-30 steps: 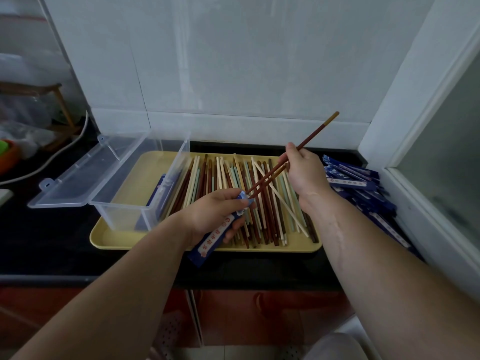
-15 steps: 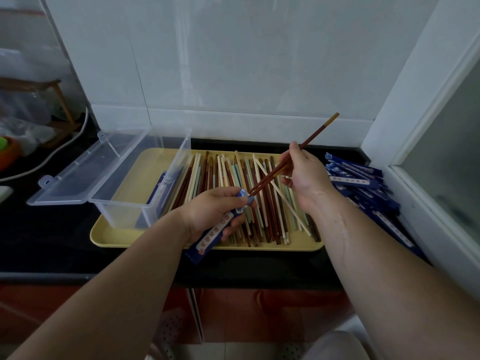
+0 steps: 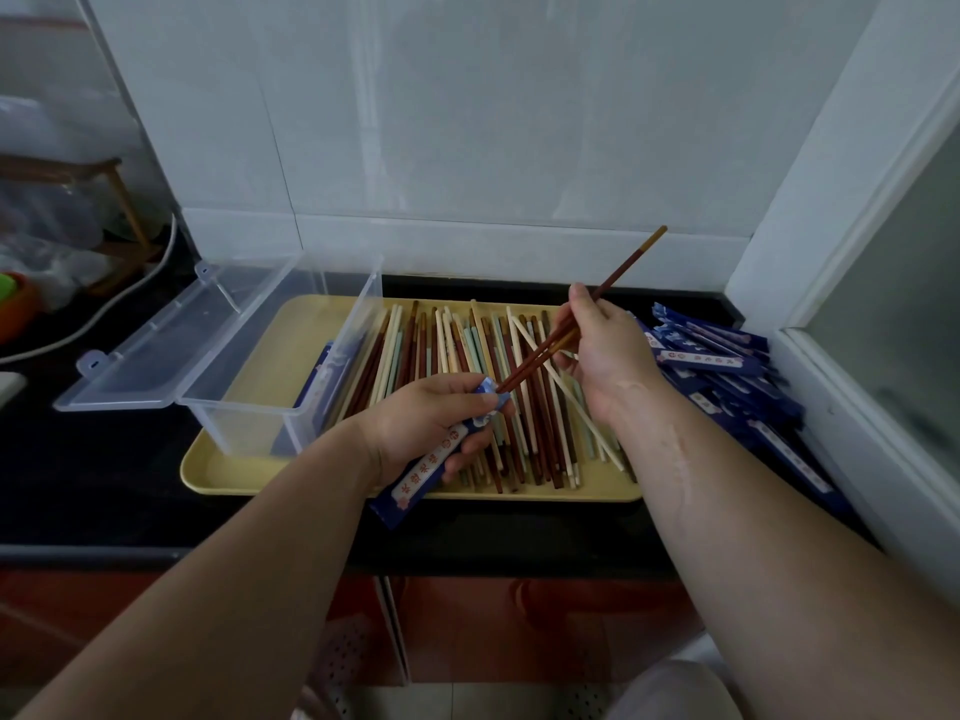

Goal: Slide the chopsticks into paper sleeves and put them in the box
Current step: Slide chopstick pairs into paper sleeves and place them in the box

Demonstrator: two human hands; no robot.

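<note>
My left hand [image 3: 426, 423] curls around a blue paper sleeve [image 3: 431, 470]. My right hand [image 3: 605, 350] pinches a brown chopstick pair [image 3: 623, 267], tips at the sleeve's mouth, above loose chopsticks [image 3: 457, 350] on the yellow tray [image 3: 291, 330]. The clear box [image 3: 249, 407] stands open on the tray's left; spare sleeves [image 3: 727, 376] crowd the right wall.

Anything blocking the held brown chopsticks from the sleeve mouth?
Nothing visible. The brown chopsticks pinched in the right hand have their tips right at the open end of the blue sleeve, which the left hand grips.
</note>
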